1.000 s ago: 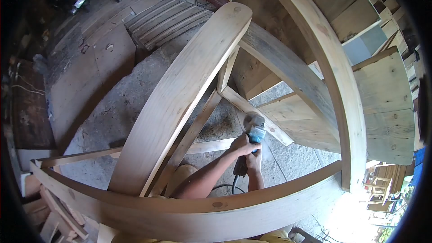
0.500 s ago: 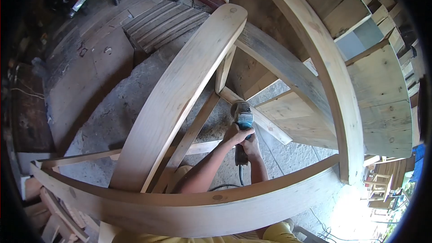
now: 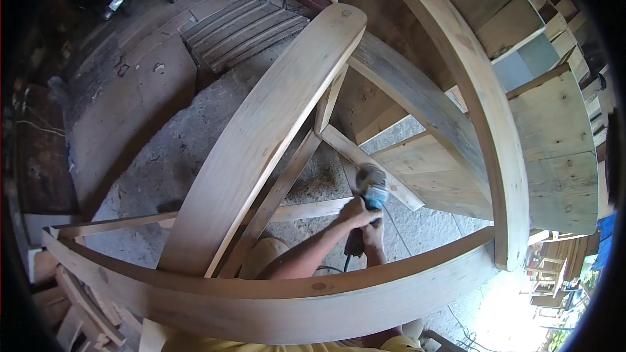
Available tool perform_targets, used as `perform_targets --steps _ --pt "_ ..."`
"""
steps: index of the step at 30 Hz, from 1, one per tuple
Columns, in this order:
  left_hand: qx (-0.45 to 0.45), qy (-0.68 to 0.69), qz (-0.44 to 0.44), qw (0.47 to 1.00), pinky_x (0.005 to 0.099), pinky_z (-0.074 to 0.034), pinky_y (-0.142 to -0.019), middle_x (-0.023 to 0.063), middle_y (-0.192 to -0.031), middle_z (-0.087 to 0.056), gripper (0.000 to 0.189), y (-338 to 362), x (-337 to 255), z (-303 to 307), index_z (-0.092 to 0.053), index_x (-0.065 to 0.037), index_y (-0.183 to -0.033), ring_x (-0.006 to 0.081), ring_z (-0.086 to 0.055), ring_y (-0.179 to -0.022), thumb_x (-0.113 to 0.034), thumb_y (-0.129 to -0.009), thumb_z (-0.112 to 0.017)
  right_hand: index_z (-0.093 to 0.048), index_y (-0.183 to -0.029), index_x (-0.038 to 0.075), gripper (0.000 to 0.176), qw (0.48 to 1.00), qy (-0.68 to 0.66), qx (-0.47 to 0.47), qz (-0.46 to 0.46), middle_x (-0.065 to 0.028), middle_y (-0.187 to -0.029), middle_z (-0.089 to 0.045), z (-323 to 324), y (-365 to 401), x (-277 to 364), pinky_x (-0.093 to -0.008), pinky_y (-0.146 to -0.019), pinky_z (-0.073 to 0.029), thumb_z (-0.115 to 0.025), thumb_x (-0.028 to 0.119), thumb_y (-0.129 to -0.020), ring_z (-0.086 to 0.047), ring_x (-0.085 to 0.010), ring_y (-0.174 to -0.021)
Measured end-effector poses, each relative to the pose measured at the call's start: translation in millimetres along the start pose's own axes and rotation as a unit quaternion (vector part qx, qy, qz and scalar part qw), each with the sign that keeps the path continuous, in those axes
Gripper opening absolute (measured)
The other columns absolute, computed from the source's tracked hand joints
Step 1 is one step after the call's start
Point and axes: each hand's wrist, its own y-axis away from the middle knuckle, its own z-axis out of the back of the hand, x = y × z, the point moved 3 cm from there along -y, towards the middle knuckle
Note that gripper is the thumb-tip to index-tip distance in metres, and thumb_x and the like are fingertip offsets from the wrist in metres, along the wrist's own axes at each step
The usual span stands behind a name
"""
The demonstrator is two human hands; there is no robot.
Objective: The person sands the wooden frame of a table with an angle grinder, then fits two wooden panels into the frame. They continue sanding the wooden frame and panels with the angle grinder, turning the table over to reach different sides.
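Left hand (image 3: 355,212) leading, right hand (image 3: 373,234) behind, both grip blue angle grinder (image 3: 372,193). Tool points away onto pale diagonal timber brace (image 3: 398,189).

Smooth, matt bare wood frame (image 3: 261,130); rough concrete floor (image 3: 169,156); blue plastic grinder (image 3: 370,189).

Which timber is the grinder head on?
The narrow straight diagonal wooden brace under the blue angle grinder; the wide curved wooden plank and curved front rail are clear of it.

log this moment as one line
left hand: grips grinder | right hand: grips grinder rear | grinder head: at slat | near: curved beam
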Motion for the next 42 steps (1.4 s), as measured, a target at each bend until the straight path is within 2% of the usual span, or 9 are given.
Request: perform_targets --steps 9,11,13,16,21,23,31,39,42 --pt "-0.194 0.157 -0.012 0.968 0.0420 -0.057 -0.080 0.0254 -0.101 -0.070 0.082 -73.0 48.2 74.4 -0.069 0.003 -0.104 0.0353 -0.070 -0.095 -0.065 -0.059 -0.078 -0.053 -0.121 0.002 0.058 0.985 0.137 0.088 -0.052 -0.0079 -0.106 -0.064 -111.4 -70.7 59.0 -0.0330 -0.078 -0.053 -0.082 0.015 -0.072 -0.062 -0.0173 -0.091" --pt "-0.145 0.077 0.006 0.986 0.0419 -0.057 -0.079 0.0255 -0.102 -0.070 0.082 -67.8 31.2 99.9 -0.070 0.002 -0.103 0.0343 -0.070 -0.095 -0.067 -0.058 -0.077 -0.053 -0.121 0.002 0.058 0.989 0.108 0.085 -0.049 -0.0079 -0.106 -0.064 -116.1 -82.4 56.6 -0.0325 -0.077 -0.053 -0.082 0.014 -0.072 -0.062 -0.0171 -0.090" --pt "-0.024 0.073 0.036 0.996 0.0394 -0.052 -0.091 0.0227 -0.125 -0.062 0.107 -48.5 15.2 114.3 -0.053 0.005 -0.132 0.0317 -0.063 -0.112 -0.068 -0.058 -0.080 -0.053 -0.121 0.003 0.058 0.989 0.118 0.082 -0.042 -0.0076 -0.105 -0.064 -113.2 -80.4 56.2 -0.0323 -0.077 -0.053 -0.082 0.013 -0.071 -0.062 -0.0164 -0.090" --pt "-0.152 0.082 -0.008 0.985 0.0411 -0.056 -0.080 0.0250 -0.105 -0.070 0.085 -53.6 37.9 81.5 -0.069 0.002 -0.108 0.0353 -0.070 -0.096 -0.067 -0.058 -0.077 -0.054 -0.120 0.004 0.057 0.983 0.152 0.098 -0.020 -0.0069 -0.105 -0.063 -99.3 -67.5 47.8 -0.0320 -0.077 -0.052 -0.081 0.012 -0.071 -0.060 -0.0154 -0.091" --pt "-0.061 0.040 0.019 0.997 0.0419 -0.055 -0.084 0.0244 -0.110 -0.069 0.082 -6.0 29.4 2.0 -0.067 0.003 -0.111 0.0352 -0.069 -0.099 -0.063 -0.063 -0.076 -0.050 -0.125 0.005 0.061 0.997 0.073 0.005 -0.030 -0.0080 -0.112 -0.061 -33.1 6.5 17.0 -0.0340 -0.081 -0.053 -0.080 0.012 -0.072 -0.059 -0.0178 -0.099" --pt "0.175 0.077 0.034 0.981 0.0430 -0.053 -0.091 0.0261 -0.118 -0.066 0.083 69.9 -29.0 16.3 -0.061 0.004 -0.122 0.0362 -0.067 -0.106 -0.057 -0.069 -0.077 -0.049 -0.126 0.005 0.063 0.995 0.034 -0.078 -0.051 -0.0080 -0.112 -0.060 3.2 56.6 9.7 -0.0345 -0.082 -0.053 -0.080 0.012 -0.072 -0.059 -0.0182 -0.099" --pt "0.206 -0.189 -0.217 0.935 0.0439 -0.048 -0.099 0.0260 -0.127 -0.061 0.079 124.5 -70.3 -81.0 -0.052 0.002 -0.133 0.0381 -0.060 -0.118 -0.059 -0.084 -0.065 -0.046 -0.127 0.006 0.065 0.958 -0.171 -0.230 -0.009 -0.0091 -0.101 -0.060 93.3 163.9 66.5 -0.0357 -0.071 -0.056 -0.073 0.001 -0.068 -0.065 -0.0229 -0.084" --pt "-0.102 -0.078 -0.481 0.867 0.0406 -0.053 -0.085 0.0180 -0.100 -0.071 0.031 350.5 -217.8 68.2 -0.067 -0.002 -0.107 0.0310 -0.069 -0.095 -0.026 -0.089 -0.072 -0.044 -0.117 0.005 0.052 0.926 -0.313 -0.209 0.015 -0.0115 -0.090 -0.058 113.5 175.3 75.9 -0.0391 -0.065 -0.056 -0.063 -0.001 -0.069 -0.064 -0.0260 -0.072" --pt "-0.390 -0.192 -0.526 0.731 0.0448 -0.049 -0.083 0.0155 -0.099 -0.065 0.019 384.1 -224.4 134.6 -0.064 -0.002 -0.099 0.0363 -0.063 -0.090 -0.018 -0.089 -0.067 -0.044 -0.115 0.006 0.047 0.914 -0.361 -0.183 0.024 -0.0115 -0.094 -0.057 111.1 180.8 89.9 -0.0391 -0.066 -0.056 -0.062 0.000 -0.072 -0.063 -0.0259 -0.076"
